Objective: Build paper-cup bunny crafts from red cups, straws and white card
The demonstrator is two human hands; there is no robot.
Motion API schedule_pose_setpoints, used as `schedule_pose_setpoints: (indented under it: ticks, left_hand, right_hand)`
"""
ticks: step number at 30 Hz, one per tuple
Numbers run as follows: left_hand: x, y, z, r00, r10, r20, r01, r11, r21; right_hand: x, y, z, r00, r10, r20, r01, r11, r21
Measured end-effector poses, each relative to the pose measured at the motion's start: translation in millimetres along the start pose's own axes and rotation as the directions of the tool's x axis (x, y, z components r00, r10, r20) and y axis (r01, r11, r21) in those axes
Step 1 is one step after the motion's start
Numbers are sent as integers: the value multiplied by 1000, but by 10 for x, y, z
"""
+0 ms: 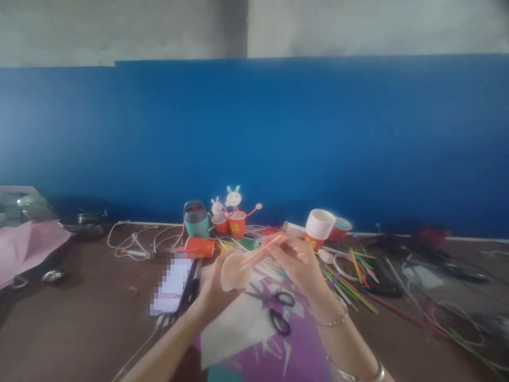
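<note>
Cream-white round cup (234,270) in the left hand (214,277), slim orange straw-like stick (260,252) in the right hand (298,260)

From my end, the cup hangs over the middle of the brown tabletop (79,323), its round mouth tilted toward the camera, the inside pale. The left hand is clamped around its side; the right hand pinches the stick, which slants down to the cup's right rim.

I can't tell whether that end touches the cup or only passes in front. The left hand hides the outer wall, blur softens the outlines, pixels mask the phone (173,286), and the tabletop's near edge is cut off below.

At the back edge, by the smooth blue partition (254,138), stands a stack of white paper cups (320,225). Under the hands, black-handled scissors (279,322) lie on purple and white paper (234,323). Left of the phone, brown surface stretches frontward; on the right, coloured straws (352,289) crowd my room.
</note>
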State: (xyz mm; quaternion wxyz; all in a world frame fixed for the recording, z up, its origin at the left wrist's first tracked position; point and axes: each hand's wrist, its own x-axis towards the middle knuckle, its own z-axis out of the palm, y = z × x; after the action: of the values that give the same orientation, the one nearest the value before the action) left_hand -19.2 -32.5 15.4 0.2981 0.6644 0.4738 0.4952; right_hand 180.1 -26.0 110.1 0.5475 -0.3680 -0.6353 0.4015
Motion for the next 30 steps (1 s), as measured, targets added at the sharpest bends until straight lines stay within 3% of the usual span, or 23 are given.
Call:
schedule_pose_setpoints:
  ticks: [4,7,9,12,15,18,21,24,25,27,30]
  left_hand:
    - [-126,98,66,995,102,7,-102,995,-2]
    - [-199,65,95,995,97,22,-97,995,-17]
    - [-220,31,114,997,62,54,-60,997,-41]
    - [-227,-8,164,997,-29,71,34,997,-73]
    - [-231,-31,205,987,-125,99,132,989,-70]
    - [-223,-9,150,973,-156,168,168,984,-60]
    - [-143,134,13,980,-78,182,102,987,-126]
    - [20,423,-50,998,-36,-58,31,996,-81]
    - [82,529,-34,996,-39,-84,34,998,-53]
    - [199,713,46,998,-59,-34,58,998,-28]
    - [324,840,207,998,-52,-43,49,997,-56]
  right_hand:
    - [-90,-139,-1,981,-125,151,145,980,-133]
    - [-111,-191,45,959,-157,236,198,967,-161]
    - [-97,-163,78,960,-126,249,169,973,-160]
    - [-36,-45,87,986,27,165,-16,997,-70]
    - [46,76,34,980,200,4,-200,979,39]
    - [100,120,-50,964,243,-105,-238,970,58]
    - [106,95,-105,968,226,-106,-223,974,34]
    - [85,43,-90,976,210,-60,-211,978,-3]
    - [77,25,-72,978,204,-46,-204,979,-13]
    - [65,-1,-28,982,187,-31,-187,982,-16]
    - [60,-5,23,987,159,-33,-158,987,35]
